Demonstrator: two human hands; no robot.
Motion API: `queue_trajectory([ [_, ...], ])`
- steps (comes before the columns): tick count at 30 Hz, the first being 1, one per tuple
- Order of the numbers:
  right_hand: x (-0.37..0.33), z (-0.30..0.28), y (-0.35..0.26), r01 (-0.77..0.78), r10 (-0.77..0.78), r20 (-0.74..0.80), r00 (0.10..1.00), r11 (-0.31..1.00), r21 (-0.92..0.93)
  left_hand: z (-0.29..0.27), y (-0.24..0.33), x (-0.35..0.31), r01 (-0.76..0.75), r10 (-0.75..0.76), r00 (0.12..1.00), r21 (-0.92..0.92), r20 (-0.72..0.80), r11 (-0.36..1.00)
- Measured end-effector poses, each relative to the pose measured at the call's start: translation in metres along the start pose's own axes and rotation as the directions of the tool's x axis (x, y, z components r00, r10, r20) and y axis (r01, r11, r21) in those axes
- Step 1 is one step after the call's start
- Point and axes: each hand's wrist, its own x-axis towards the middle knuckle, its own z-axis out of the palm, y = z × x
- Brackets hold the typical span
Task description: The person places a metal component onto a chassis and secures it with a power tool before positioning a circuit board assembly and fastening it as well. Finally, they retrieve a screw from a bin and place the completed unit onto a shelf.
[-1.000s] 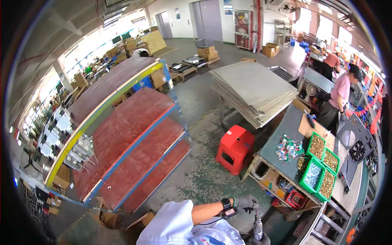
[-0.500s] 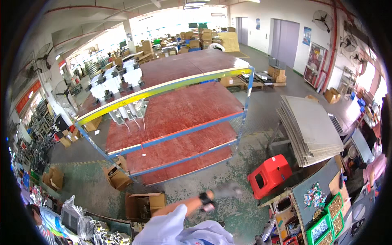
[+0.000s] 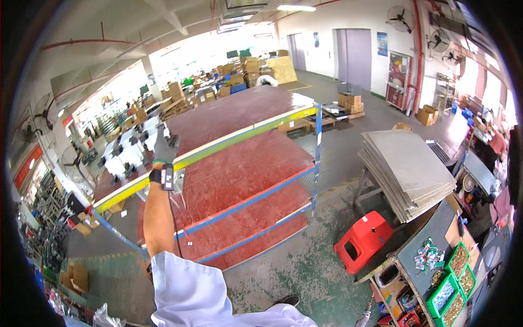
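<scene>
My left hand (image 3: pixel 164 146), in a grey glove, reaches over the front edge of the rack's top shelf (image 3: pixel 229 114). It is at the right end of a row of white units with black fittings (image 3: pixel 128 151). Its fingers blend with the dark fittings, so I cannot make out whether they grip one. A black strap with a small box-shaped device (image 3: pixel 168 177) sits on that wrist. Below, partly behind the wrist, a few pale parts with thin leads lie on the second shelf (image 3: pixel 245 158). My right hand is out of the picture.
The blue-framed rack has several red-brown shelves. To the right stand a red plastic stool (image 3: pixel 364 240) and a stack of grey sheets (image 3: pixel 408 161). At lower right a workbench (image 3: pixel 417 245) holds green bins (image 3: pixel 444 294) of small parts. A cardboard box (image 3: pixel 75 277) is at lower left.
My left hand has swung from low over the floor up and leftward to the top shelf. The gloved right hand at the lower edge has left the picture. The view has shifted slightly.
</scene>
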Motion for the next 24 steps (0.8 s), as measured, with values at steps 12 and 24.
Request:
queue_trajectory([
  [12,0.018,0.096,-0.016,-0.036,0.050,-0.099,0.994,0.990,0.134,0.050,-0.073,0.114,0.394,-0.159,0.916,-0.902,0.369,0.177],
  [24,0.059,0.116,-0.023,-0.109,0.097,-0.077,0.992,0.979,-0.173,0.142,-0.020,0.111,0.518,-0.264,0.803,-0.845,0.535,-0.136],
])
